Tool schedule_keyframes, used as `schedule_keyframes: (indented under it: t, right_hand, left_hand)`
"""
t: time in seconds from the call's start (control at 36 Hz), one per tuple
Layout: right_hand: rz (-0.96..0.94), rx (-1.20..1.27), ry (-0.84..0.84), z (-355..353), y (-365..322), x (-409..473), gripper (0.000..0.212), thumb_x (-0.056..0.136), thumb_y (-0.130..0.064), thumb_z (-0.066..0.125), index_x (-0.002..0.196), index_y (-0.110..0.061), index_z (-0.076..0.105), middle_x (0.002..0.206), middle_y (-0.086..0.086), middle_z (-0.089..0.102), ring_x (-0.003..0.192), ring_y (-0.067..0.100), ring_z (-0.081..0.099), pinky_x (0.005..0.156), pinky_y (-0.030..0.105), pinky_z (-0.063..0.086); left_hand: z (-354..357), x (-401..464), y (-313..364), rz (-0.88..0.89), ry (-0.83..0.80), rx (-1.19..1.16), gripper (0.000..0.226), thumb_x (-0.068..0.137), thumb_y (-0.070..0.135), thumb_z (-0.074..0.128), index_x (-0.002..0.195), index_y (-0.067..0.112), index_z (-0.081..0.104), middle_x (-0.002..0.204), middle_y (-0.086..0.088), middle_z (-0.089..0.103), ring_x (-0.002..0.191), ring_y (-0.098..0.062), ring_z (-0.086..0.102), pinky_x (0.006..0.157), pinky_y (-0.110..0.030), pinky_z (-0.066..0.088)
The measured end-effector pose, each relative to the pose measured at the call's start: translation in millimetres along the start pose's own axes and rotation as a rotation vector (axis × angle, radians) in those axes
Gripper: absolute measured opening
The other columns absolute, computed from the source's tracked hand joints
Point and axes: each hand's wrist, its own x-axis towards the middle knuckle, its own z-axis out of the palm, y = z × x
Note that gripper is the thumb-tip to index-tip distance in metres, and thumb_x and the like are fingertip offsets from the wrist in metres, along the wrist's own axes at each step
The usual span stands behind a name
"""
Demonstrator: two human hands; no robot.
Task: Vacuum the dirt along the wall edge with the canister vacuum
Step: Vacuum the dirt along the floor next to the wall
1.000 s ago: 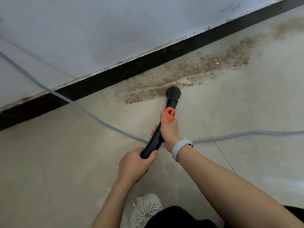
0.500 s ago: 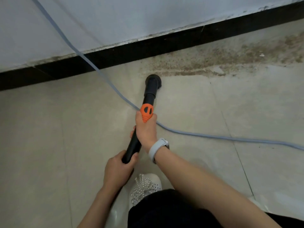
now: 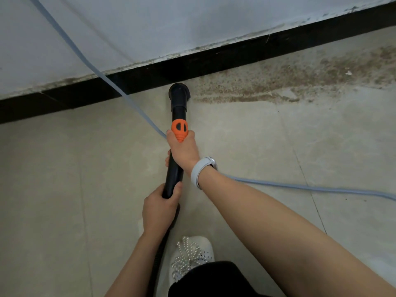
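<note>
Both hands, left hand point(image 3: 159, 207) & right hand point(image 3: 182, 148), gripping vac wand point(image 3: 176, 168). Nozzle point(image 3: 179, 93) at baseboard point(image 3: 235, 58); floor left looks clean, dirt band point(image 3: 300, 82) to right remains.

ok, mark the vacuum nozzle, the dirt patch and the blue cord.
vacuum nozzle point(image 3: 179, 93), head view, flared black tip.
dirt patch point(image 3: 289, 82), head view, brown middle.
blue cord point(image 3: 90, 63), head view, stretch crossing the wall.

Both hands grip the vacuum wand point(image 3: 176, 168), its nozzle point(image 3: 179, 94) beside the dirt point(image 3: 289, 82).
</note>
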Motion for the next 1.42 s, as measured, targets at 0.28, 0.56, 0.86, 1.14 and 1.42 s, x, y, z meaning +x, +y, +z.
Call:
schedule_keyframes:
  t: [0.28, 0.56, 0.86, 1.14, 1.42]
  right_hand:
    - [0.009, 0.072, -0.007, -11, -10, 17, 0.03, 0.096, -0.035, 0.057, 0.108, -0.015, 0.038, 0.066, 0.008, 0.049, 0.043, 0.019, 0.05, 0.047, 0.03, 0.052]
    - [-0.031, 0.103, 0.057, -44, -14, 23, 0.029, 0.096, -0.037, 0.055, 0.106, -0.014, 0.039, 0.064, 0.008, 0.05, 0.043, 0.02, 0.05, 0.045, 0.028, 0.05]
    - [-0.042, 0.139, 0.126, -80, -23, 34, 0.028, 0.096, -0.037, 0.054, 0.103, -0.014, 0.041, 0.065, 0.008, 0.051, 0.043, 0.019, 0.051, 0.048, 0.029, 0.051]
    - [-0.067, 0.18, 0.216, -130, -45, 45, 0.027, 0.098, -0.035, 0.053, 0.104, -0.011, 0.041, 0.066, 0.009, 0.051, 0.04, 0.016, 0.052, 0.046, 0.028, 0.053]
    - [-0.073, 0.183, 0.297, -164, -62, 54, 0.029, 0.098, -0.035, 0.052, 0.109, -0.009, 0.043, 0.066, 0.009, 0.052, 0.043, 0.018, 0.053, 0.046, 0.028, 0.053]
  left_hand:
    - [11, 22, 11, 0.031, 0.004, 0.082, 0.044, 0.081, 0.053, 0.061, 0.054, 0.023, 0.045, 0.044, 0.01, 0.051, 0.042, -0.006, 0.046, 0.046, -0.027, 0.03]
    - [34, 25, 27, 0.053, -0.024, 0.122, 0.045, 0.08, 0.055, 0.062, 0.059, 0.017, 0.048, 0.05, 0.002, 0.05, 0.052, -0.02, 0.051, 0.049, -0.029, 0.033]
    - [60, 33, 47, 0.122, -0.097, 0.134, 0.037, 0.078, 0.058, 0.059, 0.059, 0.028, 0.05, 0.048, 0.018, 0.054, 0.046, -0.005, 0.052, 0.044, -0.024, 0.028]
    - [91, 44, 87, 0.233, -0.173, 0.22, 0.044, 0.08, 0.062, 0.055, 0.061, 0.024, 0.047, 0.053, 0.005, 0.053, 0.055, -0.016, 0.055, 0.047, -0.028, 0.031]
    - [113, 53, 120, 0.299, -0.233, 0.257, 0.045, 0.079, 0.065, 0.051, 0.061, 0.024, 0.049, 0.053, 0.006, 0.054, 0.053, -0.011, 0.053, 0.047, -0.026, 0.031]
